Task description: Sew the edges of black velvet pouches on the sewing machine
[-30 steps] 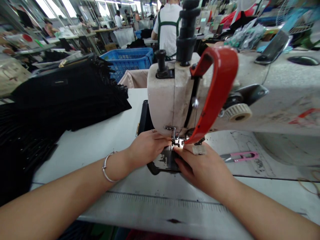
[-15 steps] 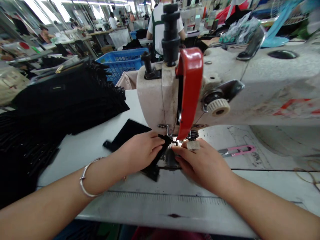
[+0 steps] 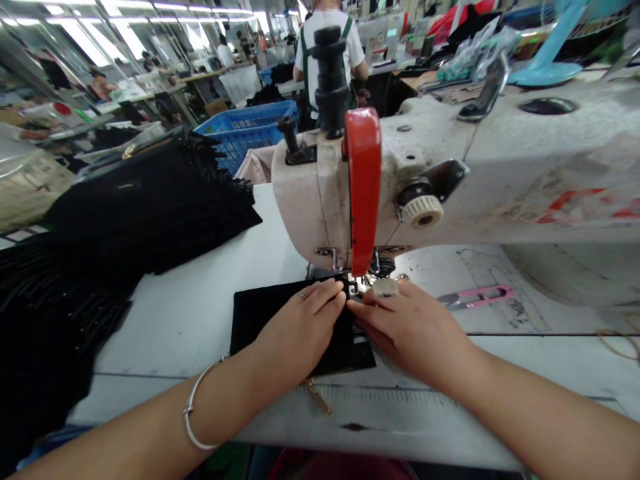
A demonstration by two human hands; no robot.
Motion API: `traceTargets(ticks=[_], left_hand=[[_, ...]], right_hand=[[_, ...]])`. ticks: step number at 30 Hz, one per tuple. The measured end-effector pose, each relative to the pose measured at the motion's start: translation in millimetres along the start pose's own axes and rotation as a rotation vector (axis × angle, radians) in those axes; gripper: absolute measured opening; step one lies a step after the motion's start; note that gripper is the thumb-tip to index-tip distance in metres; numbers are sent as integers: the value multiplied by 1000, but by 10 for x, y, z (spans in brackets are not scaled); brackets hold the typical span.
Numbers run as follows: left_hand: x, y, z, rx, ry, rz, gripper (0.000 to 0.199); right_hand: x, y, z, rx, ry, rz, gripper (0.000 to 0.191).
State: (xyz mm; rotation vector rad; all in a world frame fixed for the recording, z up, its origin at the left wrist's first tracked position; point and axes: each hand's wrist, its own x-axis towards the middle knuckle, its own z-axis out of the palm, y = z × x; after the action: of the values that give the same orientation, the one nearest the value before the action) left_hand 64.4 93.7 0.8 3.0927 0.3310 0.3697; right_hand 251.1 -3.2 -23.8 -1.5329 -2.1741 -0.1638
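Note:
A piece of black fabric [image 3: 270, 307] lies on the machine bed, its upper right edge beside the presser foot [image 3: 354, 285]. My left hand [image 3: 300, 327] rests flat on top of it, fingers stretched toward the foot. At the right edge of the fabric, my right hand [image 3: 415, 327] has its fingers bent and drawn together, with the fingertips touching that edge; the thumb is partly hidden. A light wrap [image 3: 385, 287] goes around one finger. From the fabric's near edge hangs a gold-coloured zipper pull [image 3: 319, 397]. The sewing machine head [image 3: 300, 200] with its red guard [image 3: 365, 193] stands above.
Pink-handled thread snips [image 3: 483, 295] lie right of my right hand. Stacked black pieces [image 3: 150, 193] fill the table's left side. Behind stand a blue basket [image 3: 240, 133] and a person in a white shirt [image 3: 325, 53]. A printed ruler [image 3: 410, 398] runs along the front.
The black fabric has turned from a slant to lie nearly square beside the foot. My left hand has gone from gripping its edge to lying flat on it. My right hand has barely moved.

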Motion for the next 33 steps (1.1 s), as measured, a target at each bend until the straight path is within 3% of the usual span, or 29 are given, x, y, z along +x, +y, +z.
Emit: traceTargets(ticks=[3, 9, 13, 16, 23, 33], left_hand=[[14, -57, -28, -54, 25, 17, 30], [-188, 42, -148, -218, -63, -20, 39], [-303, 105, -161, -328, -23, -128, 18], [-303, 107, -164, -357, 6, -191, 15], [-306, 133, -120, -200, -12, 24, 23], [-240, -41, -48, -184, 37, 118, 33]], right_hand=[[8, 7, -22, 16, 4, 22, 21], [-3, 99, -116, 167, -32, -5, 17], [10, 123, -159, 192, -103, -18, 25], [27, 97, -180, 177, -163, -39, 26], [-6, 45, -151, 164, -152, -41, 17], [-35, 13, -48, 114, -90, -44, 29]])
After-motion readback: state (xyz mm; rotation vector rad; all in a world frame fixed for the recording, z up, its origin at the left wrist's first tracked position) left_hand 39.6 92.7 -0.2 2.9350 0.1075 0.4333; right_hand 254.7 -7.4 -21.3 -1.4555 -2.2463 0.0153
